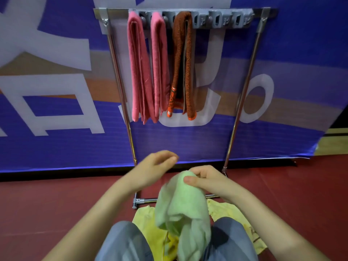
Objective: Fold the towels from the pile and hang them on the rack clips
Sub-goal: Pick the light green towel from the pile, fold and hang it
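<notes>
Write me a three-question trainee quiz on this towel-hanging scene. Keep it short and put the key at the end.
1. True or false: the brown towel hangs between the left pink towel and the right pink towel.
2. The left hand holds nothing. What does the right hand grip? A) a clip B) the green towel C) a rack leg
3. How many towels hang from the rack clips?

Key: 1 false, it hangs right of both. 2 B. 3 three.
</notes>
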